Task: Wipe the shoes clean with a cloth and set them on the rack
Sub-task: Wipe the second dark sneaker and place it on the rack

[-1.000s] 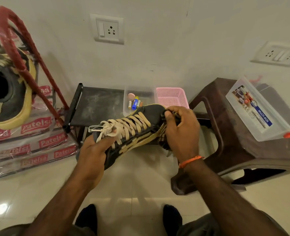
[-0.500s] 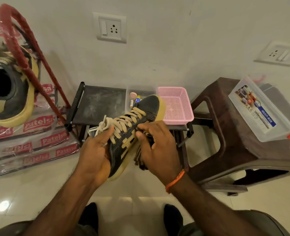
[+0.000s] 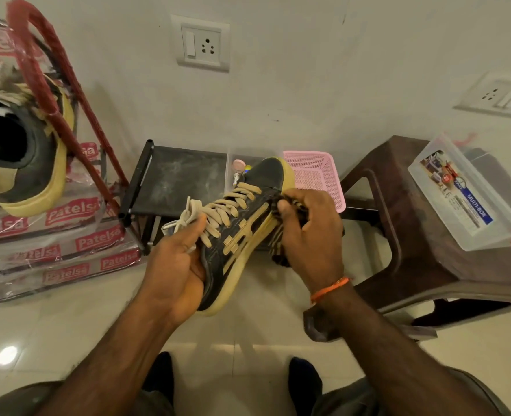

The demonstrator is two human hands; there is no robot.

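Gripping the shoe (image 3: 242,232) by its stiff heel, left hand (image 3: 176,265) fingers clamped round it, while right hand (image 3: 311,235) bunches the soft cloth (image 3: 278,250) against the sole edge, light work.

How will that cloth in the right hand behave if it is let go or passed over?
Probably floppy: the cloth bunches in the right hand and its lower end hangs limp beside the shoe. Likely light, since a few curled fingers hold it. It should drape, not roll, though a loose end could snag the laces.
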